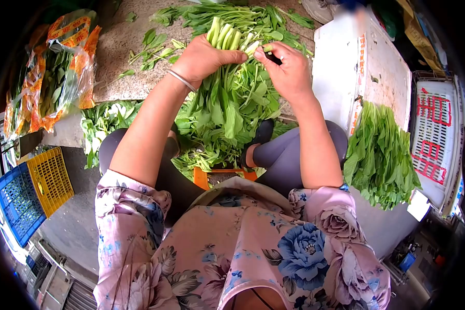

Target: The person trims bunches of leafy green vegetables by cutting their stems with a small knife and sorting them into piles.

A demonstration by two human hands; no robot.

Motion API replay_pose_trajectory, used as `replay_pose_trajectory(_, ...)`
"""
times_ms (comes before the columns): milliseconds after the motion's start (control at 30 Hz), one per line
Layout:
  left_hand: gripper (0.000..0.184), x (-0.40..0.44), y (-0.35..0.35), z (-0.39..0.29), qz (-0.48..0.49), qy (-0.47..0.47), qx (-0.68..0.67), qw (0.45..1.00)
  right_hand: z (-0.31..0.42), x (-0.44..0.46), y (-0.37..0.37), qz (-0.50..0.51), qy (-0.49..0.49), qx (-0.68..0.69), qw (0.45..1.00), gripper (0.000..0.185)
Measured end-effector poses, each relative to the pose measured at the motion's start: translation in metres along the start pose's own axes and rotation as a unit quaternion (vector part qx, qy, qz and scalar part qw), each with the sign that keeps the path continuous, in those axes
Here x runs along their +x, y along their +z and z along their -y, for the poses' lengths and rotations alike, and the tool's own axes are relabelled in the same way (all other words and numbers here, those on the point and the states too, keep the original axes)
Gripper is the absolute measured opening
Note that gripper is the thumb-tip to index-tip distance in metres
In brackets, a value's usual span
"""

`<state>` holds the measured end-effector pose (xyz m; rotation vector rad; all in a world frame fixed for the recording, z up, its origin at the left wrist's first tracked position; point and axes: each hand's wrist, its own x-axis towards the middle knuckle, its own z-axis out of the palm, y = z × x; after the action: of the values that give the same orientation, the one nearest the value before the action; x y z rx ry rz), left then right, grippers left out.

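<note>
My left hand [204,56] is wrapped around a bunch of leafy greens [226,101], its pale cut stems pointing up and away and its leaves hanging toward me. The left thumb reaches across to the stem ends. My right hand [290,70] is closed beside those stems, its fingertips at one pale stalk. Between its fingers and palm sits a small black object [273,58], maybe a knife handle; its other end is hidden. More loose greens [243,19] lie behind the bunch, and others are heaped on the ground below it.
Left stands a plastic bag of greens [57,72] with orange print, above blue [18,199] and yellow [50,178] crates. At right, a white foam box [341,62] has a neat stack of greens [380,155] by it. A white basket [434,134] is farther right.
</note>
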<state>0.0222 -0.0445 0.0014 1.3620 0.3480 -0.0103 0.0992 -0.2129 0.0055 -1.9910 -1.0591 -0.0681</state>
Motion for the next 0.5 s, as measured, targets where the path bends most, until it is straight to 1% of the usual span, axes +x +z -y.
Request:
replay_pose_trajectory(33,0.026,0.0,-0.001,0.0,0.0,0.001,0.0,1.0,-0.003,0.0,0.002,-0.021,-0.026,-0.012,0.999,0.019)
replay_pose_trajectory(67,0.025,0.0,-0.002,0.0,-0.005,0.002,0.008,1.0,-0.005,-0.001,0.003,-0.02,-0.027,-0.012,0.999,0.019)
replay_pose_trajectory(133,0.024,0.0,-0.003,-0.002,-0.011,0.004,0.014,1.0,-0.012,-0.004,0.007,-0.029,0.055,0.033,0.998,0.018)
replay_pose_trajectory(167,0.023,0.0,-0.005,-0.004,-0.03,-0.016,-0.017,0.999,-0.017,-0.003,0.008,-0.028,0.054,0.032,0.998,0.018)
replay_pose_trajectory(200,0.023,0.0,-0.008,-0.005,-0.048,-0.038,-0.047,0.997,-0.024,-0.002,0.009,-0.057,0.131,0.051,0.988,0.018)
replay_pose_trajectory(233,0.023,0.001,-0.012,-0.005,-0.048,-0.037,-0.049,0.997,-0.033,-0.001,0.009,-0.086,0.207,0.069,0.972,0.018)
replay_pose_trajectory(267,0.023,0.002,-0.017,-0.006,-0.07,-0.043,-0.055,0.995,-0.045,0.0,0.008,-0.064,0.23,-0.018,0.971,0.02)
replay_pose_trajectory(300,0.023,0.003,-0.023,-0.007,-0.093,-0.048,-0.06,0.993,-0.049,-0.003,0.009,-0.064,0.226,-0.019,0.972,0.02)
replay_pose_trajectory(333,0.023,0.004,-0.027,-0.006,-0.108,-0.03,-0.057,0.992,-0.053,-0.004,0.011,0.088,0.29,-0.139,0.943,0.021)
replay_pose_trajectory(367,0.023,0.005,-0.032,-0.005,-0.109,-0.023,-0.057,0.992,-0.058,-0.001,0.012,0.233,0.341,-0.254,0.875,0.022)
replay_pose_trajectory(400,0.024,0.003,-0.034,-0.005,-0.117,-0.016,-0.063,0.991,-0.057,0.005,0.014,0.231,0.34,-0.255,0.876,0.022)
replay_pose_trajectory(433,0.024,0.001,-0.037,-0.005,-0.127,-0.01,-0.069,0.989,-0.056,0.011,0.018,0.255,0.413,-0.143,0.863,0.023)
replay_pose_trajectory(467,0.026,0.0,-0.04,-0.005,-0.118,-0.026,-0.06,0.991,-0.056,0.017,0.023,0.276,0.478,-0.03,0.834,0.024)
replay_pose_trajectory(500,0.026,-0.002,-0.041,-0.005,-0.12,-0.026,-0.062,0.99,-0.067,0.023,0.03,0.278,0.476,-0.032,0.833,0.024)
